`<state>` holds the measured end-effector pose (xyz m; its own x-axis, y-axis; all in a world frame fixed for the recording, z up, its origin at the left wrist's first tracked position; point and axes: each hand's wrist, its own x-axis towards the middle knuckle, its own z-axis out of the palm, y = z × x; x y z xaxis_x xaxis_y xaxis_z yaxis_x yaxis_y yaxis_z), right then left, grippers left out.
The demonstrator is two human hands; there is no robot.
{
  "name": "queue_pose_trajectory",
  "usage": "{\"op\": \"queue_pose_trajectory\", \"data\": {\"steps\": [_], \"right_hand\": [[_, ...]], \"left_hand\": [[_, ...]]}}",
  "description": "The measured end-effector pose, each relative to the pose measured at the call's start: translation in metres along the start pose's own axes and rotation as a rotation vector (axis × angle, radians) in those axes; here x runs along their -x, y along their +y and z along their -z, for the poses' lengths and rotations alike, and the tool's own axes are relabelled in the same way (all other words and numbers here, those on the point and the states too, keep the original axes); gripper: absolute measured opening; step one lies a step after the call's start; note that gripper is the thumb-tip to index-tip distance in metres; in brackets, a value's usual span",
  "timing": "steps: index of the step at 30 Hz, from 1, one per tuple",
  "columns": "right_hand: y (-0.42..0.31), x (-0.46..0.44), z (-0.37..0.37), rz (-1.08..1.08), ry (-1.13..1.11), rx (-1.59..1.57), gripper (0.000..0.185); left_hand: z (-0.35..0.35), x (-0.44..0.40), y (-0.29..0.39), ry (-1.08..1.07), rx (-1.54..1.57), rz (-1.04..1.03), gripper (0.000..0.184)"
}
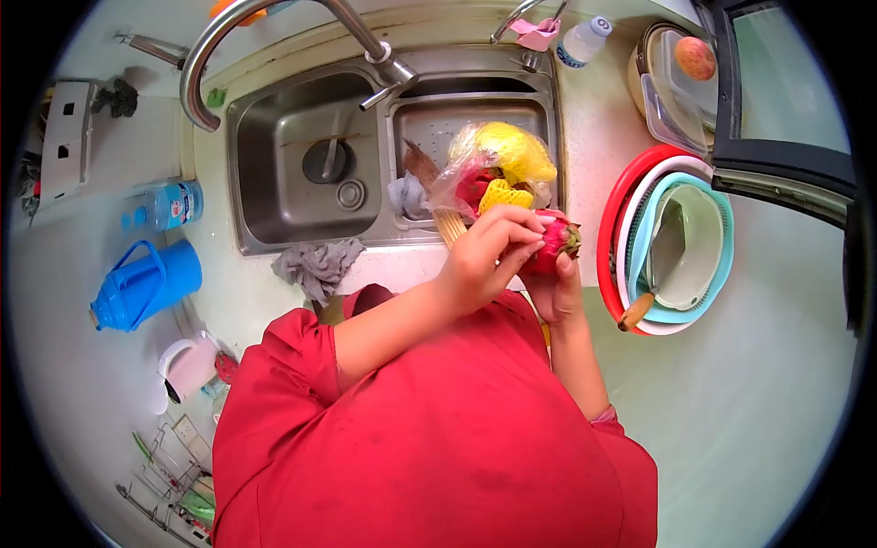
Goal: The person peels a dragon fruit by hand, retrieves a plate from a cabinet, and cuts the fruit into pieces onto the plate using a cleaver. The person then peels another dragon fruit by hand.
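Observation:
A pink dragon fruit (559, 239) with green-tipped scales is held over the front edge of the sink. My right hand (554, 290) cups it from below, thumb up against its side. From the left, my left hand (489, 254) has its fingers bent and pressed together at the fruit's near side; what exactly they pinch is partly hidden. Just beyond my hands, in the right basin, lies a clear plastic bag (448, 187) with a yellow foam net (508, 146) and something red in it. A straw-coloured brush (446, 222) is partly covered by my left hand.
A steel double sink (239, 173) with a curved faucet (194, 78) stands ahead. A grey rag (320, 268) lies on its front edge. Stacked basins (614, 183) with a wooden-handled knife (637, 311) stand right, below an open window frame (776, 155). A blue jug (151, 283) stands left.

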<state>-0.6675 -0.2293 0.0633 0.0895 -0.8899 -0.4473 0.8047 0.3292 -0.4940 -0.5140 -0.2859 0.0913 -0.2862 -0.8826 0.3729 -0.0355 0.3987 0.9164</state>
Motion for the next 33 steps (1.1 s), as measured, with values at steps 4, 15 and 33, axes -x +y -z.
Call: {"op": "queue_pose_trajectory", "data": {"steps": [4,15,33], "right_hand": [[-0.008,0.0,-0.012,0.005,0.058,0.053,0.077],[-0.006,-0.013,0.013,0.169,0.164,0.208,0.066],[-0.007,-0.037,0.056,-0.189,0.026,0.047,0.082]], "left_hand": [[0.013,-0.01,-0.002,0.064,0.043,0.149,0.005],[0.019,-0.005,-0.078,-0.177,-0.743,0.377,0.021],[0.06,0.014,-0.109,0.075,-0.687,0.274,0.061]]}}
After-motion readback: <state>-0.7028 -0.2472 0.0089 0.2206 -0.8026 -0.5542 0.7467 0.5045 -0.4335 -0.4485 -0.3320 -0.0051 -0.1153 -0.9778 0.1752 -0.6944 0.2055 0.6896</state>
